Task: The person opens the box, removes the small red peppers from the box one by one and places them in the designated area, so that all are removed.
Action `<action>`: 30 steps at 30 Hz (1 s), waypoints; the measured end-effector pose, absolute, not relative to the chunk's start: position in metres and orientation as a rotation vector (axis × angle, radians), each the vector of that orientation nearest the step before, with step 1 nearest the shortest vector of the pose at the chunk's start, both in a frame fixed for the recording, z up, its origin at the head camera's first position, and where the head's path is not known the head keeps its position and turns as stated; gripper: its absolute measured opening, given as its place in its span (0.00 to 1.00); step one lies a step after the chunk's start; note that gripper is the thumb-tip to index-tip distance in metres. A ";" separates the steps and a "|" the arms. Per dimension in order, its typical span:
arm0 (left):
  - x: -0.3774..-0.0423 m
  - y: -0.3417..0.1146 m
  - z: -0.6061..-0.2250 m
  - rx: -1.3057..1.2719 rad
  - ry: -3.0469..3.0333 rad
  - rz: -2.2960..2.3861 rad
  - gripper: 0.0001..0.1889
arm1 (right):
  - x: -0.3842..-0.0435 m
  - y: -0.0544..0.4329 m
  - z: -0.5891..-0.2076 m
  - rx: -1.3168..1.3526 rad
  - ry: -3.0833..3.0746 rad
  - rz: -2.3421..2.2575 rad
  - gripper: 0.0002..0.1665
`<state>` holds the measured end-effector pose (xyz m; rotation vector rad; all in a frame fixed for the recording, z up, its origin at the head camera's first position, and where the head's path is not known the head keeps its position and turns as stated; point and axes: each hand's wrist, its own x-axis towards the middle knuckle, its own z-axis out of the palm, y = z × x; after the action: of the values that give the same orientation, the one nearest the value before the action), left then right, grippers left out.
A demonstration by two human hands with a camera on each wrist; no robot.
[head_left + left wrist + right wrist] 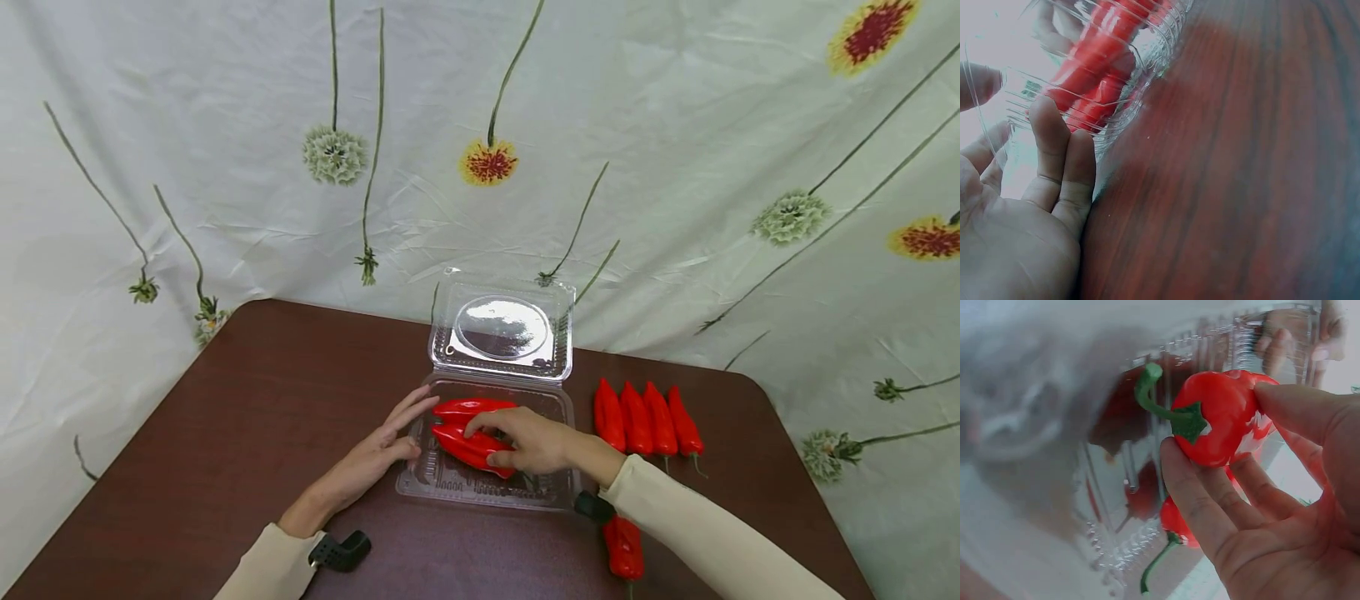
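A clear plastic clamshell box (551, 493) lies on the table with its lid (498, 329) raised at the back. My right hand (536, 440) is over the tray, thumb and fingers gripping a red pepper (467, 447) near its stem end. In the right wrist view, the green stem (1157, 407) of this pepper curves out past the fingers. Behind it in the tray is a second red pepper (474, 407), stem also toward the right. My left hand (360, 467) rests at the box's left wall, fingers extended with fingertips against the plastic, as the left wrist view shows.
Several red peppers (636, 417) lie side by side on the brown table (315, 375), right of the box. Another red pepper (624, 550) lies nearer, partly under the right forearm. A flower-patterned cloth (420, 167) hangs behind the table's far edge.
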<state>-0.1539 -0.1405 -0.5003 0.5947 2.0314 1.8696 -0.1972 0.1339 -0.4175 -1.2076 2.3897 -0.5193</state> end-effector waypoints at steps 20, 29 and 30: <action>-0.155 -0.140 -0.502 0.619 2.018 1.892 0.37 | -0.194 0.153 -0.398 -1.125 2.464 -0.841 0.25; -0.155 -0.140 -0.502 0.614 2.001 1.906 0.37 | -0.190 0.171 -0.394 -1.070 2.438 -1.115 0.27; -0.155 -0.140 -0.502 0.616 2.001 1.908 0.37 | -0.190 0.173 -0.394 -1.057 2.424 -1.140 0.27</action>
<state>-0.1546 -0.1401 -0.5022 0.6158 2.0008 1.9084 -0.1895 0.1732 -0.3936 -1.0572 2.4236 -1.1398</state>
